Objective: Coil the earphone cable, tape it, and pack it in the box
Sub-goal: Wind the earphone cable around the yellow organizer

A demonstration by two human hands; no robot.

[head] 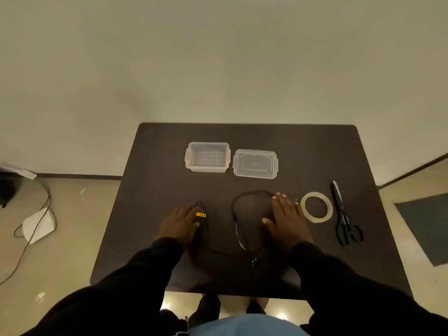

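A black earphone cable [233, 212] lies loose on the dark table [150, 166], looping between my hands, with a yellow remote piece [201, 215] near its left end. My left hand [180, 224] rests flat on the table beside that yellow piece, fingers straight and touching the cable's end. My right hand [287, 221] lies flat with spread fingers over the cable's right loop. A clear plastic box [207, 156] stands open at the back, its clear lid [255, 163] lying just to the right of it. A roll of clear tape [316, 207] lies right of my right hand.
Black scissors [344, 217] lie along the table's right side beyond the tape. On the floor to the left sits a white device [38, 225] with a trailing cord. A dark mat [429, 226] lies on the floor at the right.
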